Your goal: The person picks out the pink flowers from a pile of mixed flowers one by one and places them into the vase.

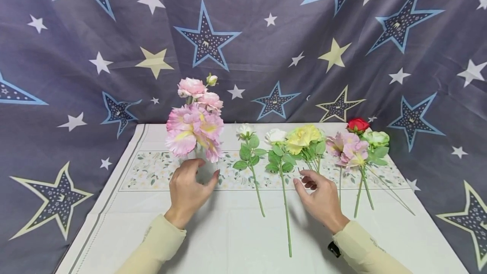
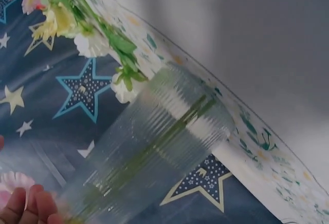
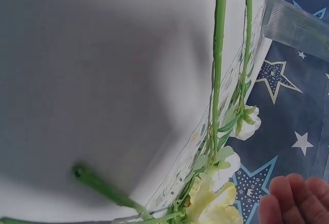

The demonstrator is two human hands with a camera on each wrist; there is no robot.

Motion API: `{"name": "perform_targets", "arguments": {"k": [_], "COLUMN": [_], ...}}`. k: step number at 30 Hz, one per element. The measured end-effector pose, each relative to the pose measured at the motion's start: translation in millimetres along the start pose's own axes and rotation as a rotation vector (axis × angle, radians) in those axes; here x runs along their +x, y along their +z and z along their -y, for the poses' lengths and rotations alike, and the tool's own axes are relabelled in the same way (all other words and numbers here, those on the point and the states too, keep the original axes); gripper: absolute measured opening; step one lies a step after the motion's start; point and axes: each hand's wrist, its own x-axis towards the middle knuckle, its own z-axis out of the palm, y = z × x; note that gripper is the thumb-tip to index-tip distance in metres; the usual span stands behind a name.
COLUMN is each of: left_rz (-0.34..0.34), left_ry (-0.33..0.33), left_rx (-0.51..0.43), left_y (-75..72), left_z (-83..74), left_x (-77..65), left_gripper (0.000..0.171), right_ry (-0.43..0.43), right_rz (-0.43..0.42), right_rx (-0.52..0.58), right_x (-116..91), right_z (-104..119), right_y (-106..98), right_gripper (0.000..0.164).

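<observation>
In the head view my left hand (image 1: 190, 190) is raised in front of a ribbed clear vase (image 2: 154, 142), thumb and fingers apart in a C shape. In the left wrist view its fingers (image 2: 31, 206) are near the vase's upper part; whether they touch it is unclear. Green stems stand inside the vase, topped by a large pink and yellow flower (image 1: 195, 130) and smaller pink blooms (image 1: 192, 87) with a bud. My right hand (image 1: 321, 198) hovers loosely bent and holding nothing, nearest the yellow flower (image 1: 303, 138) and a long-stemmed white rose (image 1: 276, 135).
A shorter white rose (image 1: 245, 130) lies nearer the vase. At the right of the white tablecloth (image 1: 236, 240) lie purple-pink flowers (image 1: 348, 149), a red rose (image 1: 358, 125) and a pale green flower (image 1: 376, 138). A star-patterned curtain (image 1: 243, 83) hangs behind.
</observation>
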Motion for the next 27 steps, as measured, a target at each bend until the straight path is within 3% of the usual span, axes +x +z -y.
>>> {"name": "perform_targets", "arguments": {"k": [10,16,27], "left_rz": [0.103,0.190,0.391], "left_ry": [0.027,0.039,-0.021], "left_rx": [-0.012,0.031,0.048], "left_y": [8.0,13.8,15.4], "left_z": [-5.8,-7.2,-16.0], "left_x": [-6.9,-11.9,-15.0], "left_gripper": [0.039,0.047,0.060], "right_ry": [-0.001,0.018,0.088], "right_rz": [-0.008,0.003,0.082], "right_rx": [-0.038,-0.064,-0.158], "right_x": [2.0,2.2,5.3], "right_z": [-3.2,-5.5,-11.8], "right_y": [-5.5,-11.3,-27.2], "right_gripper": [0.024,0.024,0.030]}}
